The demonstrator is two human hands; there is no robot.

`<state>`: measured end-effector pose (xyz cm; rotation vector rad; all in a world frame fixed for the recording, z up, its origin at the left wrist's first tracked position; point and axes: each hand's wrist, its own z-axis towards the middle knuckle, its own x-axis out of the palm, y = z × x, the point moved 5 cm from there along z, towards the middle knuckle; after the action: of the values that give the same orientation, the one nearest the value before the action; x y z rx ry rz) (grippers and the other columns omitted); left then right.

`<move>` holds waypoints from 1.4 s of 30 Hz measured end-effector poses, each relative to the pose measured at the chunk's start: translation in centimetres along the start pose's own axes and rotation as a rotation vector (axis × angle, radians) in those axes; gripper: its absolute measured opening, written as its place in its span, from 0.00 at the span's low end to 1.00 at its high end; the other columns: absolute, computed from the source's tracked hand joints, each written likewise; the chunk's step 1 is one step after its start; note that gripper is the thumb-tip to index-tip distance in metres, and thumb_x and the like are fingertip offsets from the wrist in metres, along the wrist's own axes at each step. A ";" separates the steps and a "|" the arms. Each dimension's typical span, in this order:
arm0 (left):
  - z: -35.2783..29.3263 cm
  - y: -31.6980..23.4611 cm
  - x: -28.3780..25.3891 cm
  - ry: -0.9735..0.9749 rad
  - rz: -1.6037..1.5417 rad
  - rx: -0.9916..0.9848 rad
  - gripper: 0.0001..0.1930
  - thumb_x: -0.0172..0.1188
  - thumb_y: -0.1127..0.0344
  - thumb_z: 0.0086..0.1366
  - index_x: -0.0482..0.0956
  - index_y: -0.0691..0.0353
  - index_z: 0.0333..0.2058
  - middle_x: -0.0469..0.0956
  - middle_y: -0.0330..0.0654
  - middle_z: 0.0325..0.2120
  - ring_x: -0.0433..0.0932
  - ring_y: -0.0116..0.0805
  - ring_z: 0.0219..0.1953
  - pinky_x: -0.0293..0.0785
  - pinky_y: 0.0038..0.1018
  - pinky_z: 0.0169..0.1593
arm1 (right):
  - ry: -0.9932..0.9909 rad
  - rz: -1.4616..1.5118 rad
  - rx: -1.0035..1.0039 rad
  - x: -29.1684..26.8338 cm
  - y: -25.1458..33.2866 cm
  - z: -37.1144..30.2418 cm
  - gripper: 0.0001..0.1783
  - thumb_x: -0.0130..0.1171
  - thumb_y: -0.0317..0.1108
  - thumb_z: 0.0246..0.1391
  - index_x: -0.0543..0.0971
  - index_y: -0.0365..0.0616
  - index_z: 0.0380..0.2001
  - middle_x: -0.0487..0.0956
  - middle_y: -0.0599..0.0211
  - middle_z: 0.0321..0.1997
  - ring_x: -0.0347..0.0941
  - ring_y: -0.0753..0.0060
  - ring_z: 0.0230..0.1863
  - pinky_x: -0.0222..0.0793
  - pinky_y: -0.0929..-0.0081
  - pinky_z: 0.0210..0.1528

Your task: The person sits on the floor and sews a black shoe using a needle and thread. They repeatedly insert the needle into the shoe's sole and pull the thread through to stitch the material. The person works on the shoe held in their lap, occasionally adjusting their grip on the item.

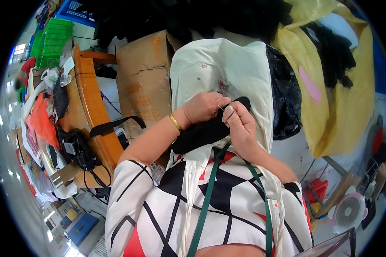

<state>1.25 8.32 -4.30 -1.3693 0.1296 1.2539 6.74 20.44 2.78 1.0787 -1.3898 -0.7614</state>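
Observation:
My left hand and my right hand are close together over a black piece of fabric. A thin, shiny needle-like piece spans the small gap between their fingertips. My right thumb and fingers are pinched at one end of it. On the left, my fingers are curled together, and what lies inside them is hidden. The black fabric rests below my hands, its rounded end showing behind the right one. Under it spreads a cream-white cloth with a small patch of dark, reddish bits.
A cardboard box and a wooden table with a black bag stand at my left. To the right are a black plastic bag, a large yellow sack holding dark fabric, and a fan. Dark material fills the far side.

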 end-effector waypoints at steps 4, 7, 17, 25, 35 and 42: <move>-0.8 0.7 1.7 0.151 -0.132 -0.241 0.14 0.59 0.71 0.59 0.77 0.61 0.45 0.79 0.46 0.32 0.80 0.48 0.34 0.79 0.32 0.39 | 0.033 -0.402 -0.077 -3.2 -0.7 0.6 0.07 0.52 0.29 0.67 0.73 0.39 0.33 0.70 0.68 0.29 0.65 0.74 0.31 0.64 0.76 0.36; 0.3 -0.5 -1.5 0.136 -0.073 -0.327 0.13 0.60 0.71 0.57 0.78 0.63 0.42 0.80 0.48 0.37 0.79 0.47 0.36 0.77 0.33 0.41 | -0.152 -0.742 -0.542 -5.1 3.2 2.0 0.02 0.58 0.24 0.60 0.76 0.40 0.32 0.76 0.62 0.31 0.72 0.61 0.31 0.69 0.70 0.35; 2.2 -2.0 -0.4 0.229 -0.379 -0.740 0.17 0.64 0.55 0.57 0.82 0.67 0.22 0.79 0.49 0.17 0.77 0.43 0.20 0.73 0.32 0.28 | 0.038 -1.244 -0.991 -2.7 6.9 -0.3 0.11 0.66 0.22 0.43 0.79 0.42 0.33 0.76 0.66 0.29 0.74 0.59 0.31 0.76 0.62 0.40; -1.1 -0.6 0.5 0.230 -0.683 -0.985 0.09 0.69 0.66 0.58 0.81 0.63 0.25 0.77 0.33 0.19 0.72 0.19 0.20 0.67 0.19 0.24 | -0.227 -1.361 -0.163 -14.1 10.8 -2.9 0.07 0.63 0.26 0.52 0.79 0.40 0.36 0.76 0.61 0.28 0.74 0.60 0.31 0.72 0.68 0.37; -2.6 -1.1 0.9 -0.127 -1.343 -1.057 0.07 0.68 0.68 0.63 0.79 0.60 0.29 0.81 0.37 0.28 0.72 0.18 0.19 0.68 0.15 0.21 | 0.020 -0.790 0.078 -8.7 4.0 0.4 0.05 0.58 0.22 0.59 0.79 0.35 0.39 0.80 0.67 0.32 0.78 0.77 0.35 0.73 0.80 0.39; -2.5 -1.9 -0.2 0.011 -1.353 -1.084 0.07 0.63 0.65 0.67 0.77 0.59 0.32 0.78 0.35 0.23 0.71 0.16 0.18 0.66 0.14 0.19 | 0.168 -1.267 -0.234 -4.2 -0.3 2.4 0.03 0.62 0.31 0.54 0.81 0.47 0.32 0.74 0.64 0.28 0.76 0.56 0.31 0.71 0.63 0.31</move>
<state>3.95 6.81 -3.66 -1.7554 -1.4235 0.0447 4.07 23.83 0.64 1.7490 -0.3102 -1.6135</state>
